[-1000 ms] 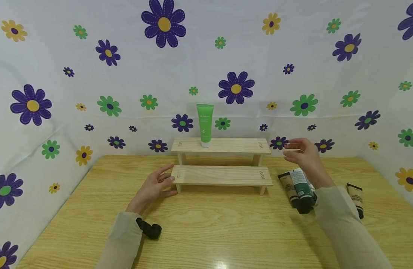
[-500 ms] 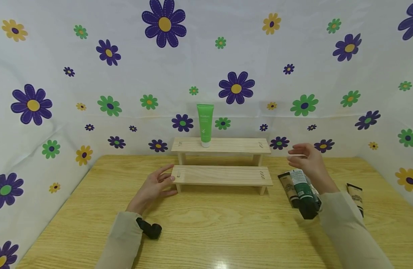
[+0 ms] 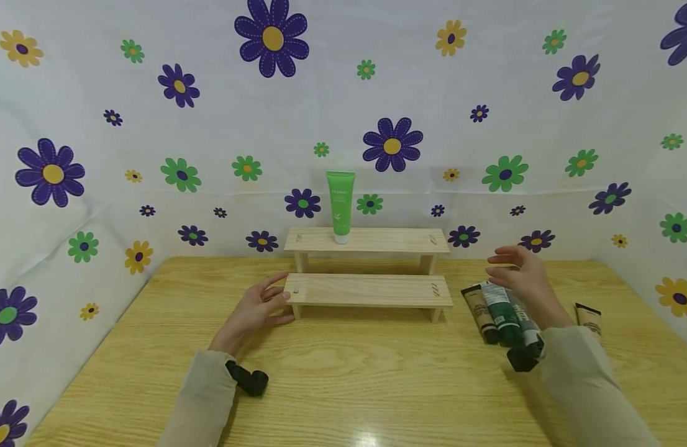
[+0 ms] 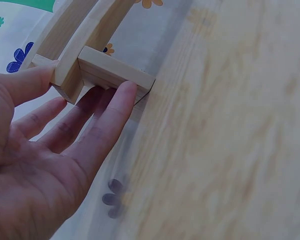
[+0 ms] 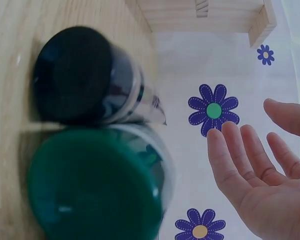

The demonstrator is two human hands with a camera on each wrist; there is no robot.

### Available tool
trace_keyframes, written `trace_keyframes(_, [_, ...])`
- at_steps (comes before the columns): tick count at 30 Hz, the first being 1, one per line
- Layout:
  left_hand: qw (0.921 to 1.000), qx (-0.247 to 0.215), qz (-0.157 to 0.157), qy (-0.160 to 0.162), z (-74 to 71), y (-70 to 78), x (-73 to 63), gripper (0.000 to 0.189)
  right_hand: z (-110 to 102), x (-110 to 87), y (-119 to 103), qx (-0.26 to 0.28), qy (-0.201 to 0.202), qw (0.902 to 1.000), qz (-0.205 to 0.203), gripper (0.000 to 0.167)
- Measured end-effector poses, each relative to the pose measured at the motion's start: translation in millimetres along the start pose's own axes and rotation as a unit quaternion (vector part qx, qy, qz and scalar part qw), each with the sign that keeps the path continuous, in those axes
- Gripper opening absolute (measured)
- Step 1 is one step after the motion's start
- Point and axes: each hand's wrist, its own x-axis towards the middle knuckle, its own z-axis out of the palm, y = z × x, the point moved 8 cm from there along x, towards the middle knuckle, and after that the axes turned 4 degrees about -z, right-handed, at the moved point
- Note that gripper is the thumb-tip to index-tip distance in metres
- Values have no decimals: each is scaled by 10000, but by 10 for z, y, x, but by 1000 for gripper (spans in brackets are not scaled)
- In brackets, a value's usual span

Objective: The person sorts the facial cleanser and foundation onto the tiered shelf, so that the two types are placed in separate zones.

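My left hand (image 3: 254, 313) grips the left end of the lower step of a two-step wooden shelf (image 3: 368, 290). In the left wrist view the thumb is on the board's end and a fingertip lies against the leg (image 4: 115, 70). On the upper step stands a bright green tube (image 3: 340, 202), upright on its white cap. My right hand (image 3: 525, 282) hovers above a group of tubes with its fingers relaxed and nothing in them. Below it lie a tan tube (image 3: 479, 313), a dark green tube (image 3: 501, 313) and a grey tube (image 3: 523, 321), partly covered by the wrist.
Another tan tube (image 3: 589, 318) lies farther right, partly behind the right sleeve. A white cloth with flowers (image 3: 209, 124) hangs behind and beside the wooden table (image 3: 343, 385). A black wrist camera (image 3: 251, 380) sits on the left sleeve, another (image 3: 522, 359) on the right.
My right hand has moved right and a little toward me, baring more of the tubes on the left and covering more of the far-right tan tube. The left hand keeps its place.
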Motion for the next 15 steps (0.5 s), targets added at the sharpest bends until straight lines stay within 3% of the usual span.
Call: trace_keyframes(15, [10000, 42, -58, 44, -1, -6, 12, 58, -131, -70, 138, -252, -53, 9994, 227, 54])
